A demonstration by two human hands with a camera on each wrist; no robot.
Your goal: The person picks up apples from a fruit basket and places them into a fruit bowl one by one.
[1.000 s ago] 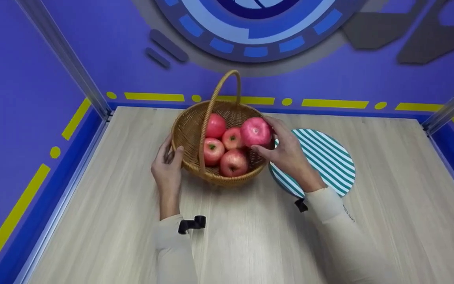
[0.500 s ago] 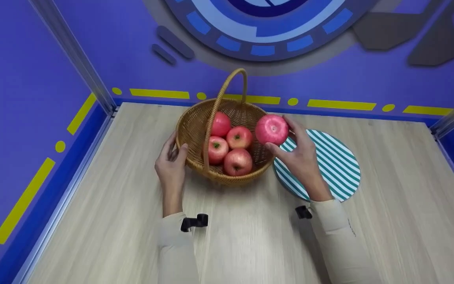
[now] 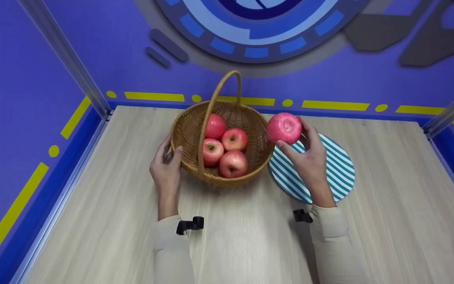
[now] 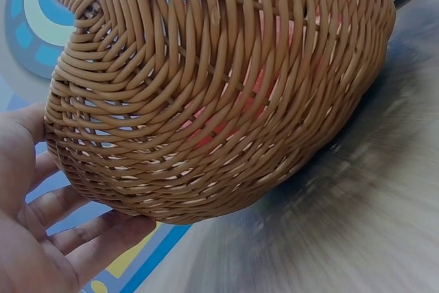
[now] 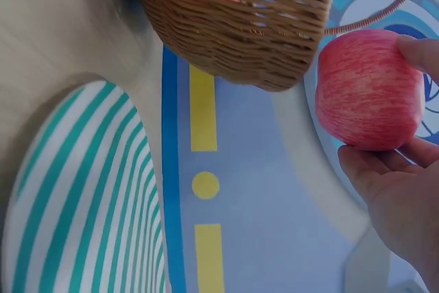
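1. Presently we are holding a pinkish-red apple (image 3: 284,128) in our right hand (image 3: 309,157), the grip spanning the fruit with the thumb on its near side.
2. That apple is hanging just outside the right rim of a wicker basket (image 3: 187,130); the right wrist view is showing a slim gap between them.
3. Our left hand (image 3: 166,169) is gripping the basket's left edge, thumb at the rim, fingers against the outer weave; whether the base is touching the table (image 3: 235,236), we cannot tell.
4. Inside, four more apples (image 3: 233,162) are sitting close together, with weave showing along the right inner wall.
5. A teal-and-white striped disc (image 3: 339,161) is lying right of the basket, our right hand partly covering it.
6. Table is stretching between our forearms and rightward past the disc, while the blue back wall (image 3: 313,83) is bounding the far edge close behind the basket.
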